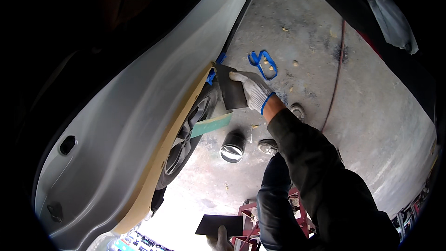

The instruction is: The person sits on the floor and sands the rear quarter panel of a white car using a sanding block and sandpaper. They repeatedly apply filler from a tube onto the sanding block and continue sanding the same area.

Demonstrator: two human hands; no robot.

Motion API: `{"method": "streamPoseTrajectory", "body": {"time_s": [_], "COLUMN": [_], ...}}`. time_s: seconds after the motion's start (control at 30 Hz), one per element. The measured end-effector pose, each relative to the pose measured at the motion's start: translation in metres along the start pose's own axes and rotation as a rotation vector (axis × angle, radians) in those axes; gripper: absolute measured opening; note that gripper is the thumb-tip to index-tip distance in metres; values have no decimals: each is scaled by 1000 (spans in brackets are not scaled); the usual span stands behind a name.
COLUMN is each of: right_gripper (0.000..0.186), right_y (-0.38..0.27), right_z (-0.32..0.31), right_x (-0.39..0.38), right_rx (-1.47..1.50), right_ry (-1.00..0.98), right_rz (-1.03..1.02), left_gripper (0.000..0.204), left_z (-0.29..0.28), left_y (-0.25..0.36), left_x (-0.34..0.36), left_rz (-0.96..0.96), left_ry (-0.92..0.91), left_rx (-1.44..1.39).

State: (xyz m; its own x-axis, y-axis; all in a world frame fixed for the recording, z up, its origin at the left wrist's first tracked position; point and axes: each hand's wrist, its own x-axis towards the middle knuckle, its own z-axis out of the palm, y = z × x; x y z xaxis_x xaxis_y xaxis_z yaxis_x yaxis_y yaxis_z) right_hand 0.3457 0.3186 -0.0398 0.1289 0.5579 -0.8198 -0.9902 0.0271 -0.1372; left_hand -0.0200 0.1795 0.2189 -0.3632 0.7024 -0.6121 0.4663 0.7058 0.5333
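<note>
My right hand (251,90), in a white knit glove with a blue cuff, grips a dark rectangular sheet (231,95) at the lower edge of a light grey car body panel (116,111). Tan masking paper (186,104) runs along that edge, with blue tape (210,79) beside the sheet. A pale green strip (209,125) juts out below, in front of the wheel (176,158). At the bottom of the view my left hand (220,237), also gloved, holds another dark sheet (211,223), thumb on top.
On the concrete floor (376,135) lie a blue looped strap (263,65), a dark cylindrical can (232,147) and a red hose (337,79). My shoes (268,146) are beside the can. A red metal frame (241,211) stands at the bottom. A grey wrapped object (390,16) is at upper right.
</note>
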Motion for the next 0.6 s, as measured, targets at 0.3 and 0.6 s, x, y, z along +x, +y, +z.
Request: {"method": "streamPoseTrajectory", "body": {"time_s": [0.3,0.6], "right_gripper": [32,18], "right_y": [12,60], "right_z": [12,-75], "right_x": [-74,-108], "right_rx": [-79,-631], "right_ry": [-280,-30], "right_rz": [25,-323], "left_gripper": [32,27], "left_z": [7,48], "left_y": [0,41], "left_x": [-11,-18], "left_rz": [-62,-157], "left_ry": [23,-109], "left_rx": [-67,-210]}}
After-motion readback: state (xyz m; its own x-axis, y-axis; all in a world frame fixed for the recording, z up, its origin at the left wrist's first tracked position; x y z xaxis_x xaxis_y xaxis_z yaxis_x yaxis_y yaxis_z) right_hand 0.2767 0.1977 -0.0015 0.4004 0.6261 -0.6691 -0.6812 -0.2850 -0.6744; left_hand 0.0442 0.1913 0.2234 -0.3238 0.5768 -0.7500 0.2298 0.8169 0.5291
